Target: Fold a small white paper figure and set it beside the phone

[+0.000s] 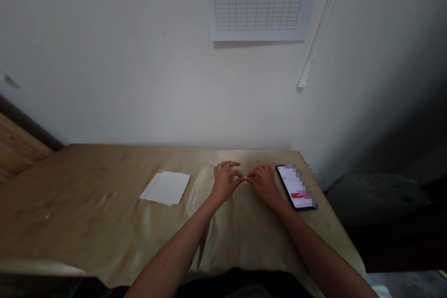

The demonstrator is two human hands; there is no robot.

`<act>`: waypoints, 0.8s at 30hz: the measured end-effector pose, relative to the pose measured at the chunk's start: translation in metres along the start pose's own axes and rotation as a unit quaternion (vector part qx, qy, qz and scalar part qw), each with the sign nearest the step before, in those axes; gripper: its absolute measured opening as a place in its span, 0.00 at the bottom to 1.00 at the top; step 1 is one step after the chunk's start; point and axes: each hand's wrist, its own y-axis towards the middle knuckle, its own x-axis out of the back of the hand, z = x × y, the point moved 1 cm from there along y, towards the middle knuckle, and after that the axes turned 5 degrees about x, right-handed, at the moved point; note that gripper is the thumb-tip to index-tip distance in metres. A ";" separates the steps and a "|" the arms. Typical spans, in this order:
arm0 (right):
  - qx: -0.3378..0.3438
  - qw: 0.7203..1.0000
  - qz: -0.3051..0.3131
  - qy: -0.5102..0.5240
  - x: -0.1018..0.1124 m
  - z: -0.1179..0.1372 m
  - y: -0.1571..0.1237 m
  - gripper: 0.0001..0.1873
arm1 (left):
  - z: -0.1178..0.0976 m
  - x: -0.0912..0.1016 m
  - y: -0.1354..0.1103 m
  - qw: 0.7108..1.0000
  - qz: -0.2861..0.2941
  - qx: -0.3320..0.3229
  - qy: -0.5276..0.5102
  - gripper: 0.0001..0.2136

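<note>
My left hand [225, 180] and my right hand [262, 182] meet over the cloth-covered table. Between their thumbs and fingertips they pinch a small white piece [246, 179], perhaps folded paper; most of it is hidden by the fingers. The other fingers of my left hand are loosely stretched out, while those of my right hand are curled. To the left of my left hand lies a loose stack of white paper sheets [165, 188]. A phone [293, 191] with a lit screen rests just right of my right hand.
A shiny gold-beige cloth [87, 195] covers the table, with folds near the front. Behind it rises a white wall [139, 79] bearing a printed grid sheet [258, 4] and a cable strip [317, 32]. Wooden furniture [17, 144] stands at the left; a dark object [377, 200] is at the right.
</note>
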 end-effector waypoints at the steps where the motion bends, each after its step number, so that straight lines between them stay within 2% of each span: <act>1: -0.006 1.000 -0.005 0.001 0.000 -0.001 0.000 0.10 | -0.001 0.001 0.000 1.000 -0.005 0.002 -0.001 0.02; 13: -0.062 0.997 0.036 0.013 0.007 -0.013 0.002 0.08 | -0.001 0.005 0.001 0.999 -0.010 0.049 -0.014 0.04; 24: -0.041 0.999 0.011 -0.003 0.005 -0.007 0.001 0.07 | 0.002 -0.001 0.001 0.999 0.009 0.039 -0.017 0.03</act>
